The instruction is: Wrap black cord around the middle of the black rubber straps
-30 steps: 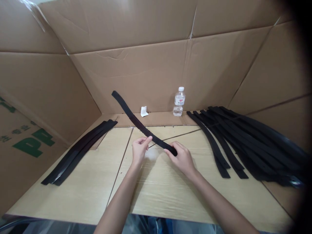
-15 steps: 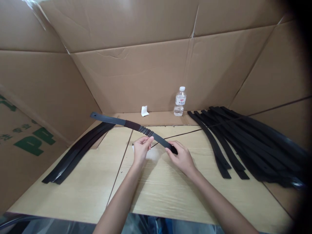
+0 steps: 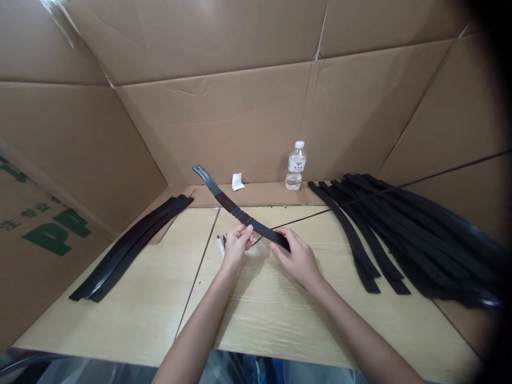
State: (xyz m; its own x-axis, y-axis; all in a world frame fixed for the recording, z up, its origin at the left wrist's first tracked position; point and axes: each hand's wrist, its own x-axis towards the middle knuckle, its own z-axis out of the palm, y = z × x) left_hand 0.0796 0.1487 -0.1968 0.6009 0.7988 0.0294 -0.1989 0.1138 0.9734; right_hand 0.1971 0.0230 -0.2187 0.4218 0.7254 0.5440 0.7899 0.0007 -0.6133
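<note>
A long black strap (image 3: 226, 202) is held above the table, slanting from upper left down to the right. It has a small hole at its far end, a dark brownish band and a ribbed stretch beyond the middle. My left hand (image 3: 239, 244) pinches it just below the ribs, thumb on top. My right hand (image 3: 295, 256) is closed round its near end, which is partly hidden by the fingers. Beside my left hand lies a small white pen-like thing (image 3: 220, 246) with dark tips next to it, partly covered by the hand.
Several similar black straps (image 3: 400, 229) are heaped on the right. A smaller stack of straps (image 3: 132, 245) lies on the left. At the back stand a water bottle (image 3: 296, 166) and a crumpled white paper (image 3: 237, 182). Cardboard walls (image 3: 224, 122) enclose the table (image 3: 140, 320).
The strap's far end has swung right and up, so the strap slants more steeply. My left hand has shifted slightly right, uncovering more of the white pen-like thing. My right hand stays nearly still.
</note>
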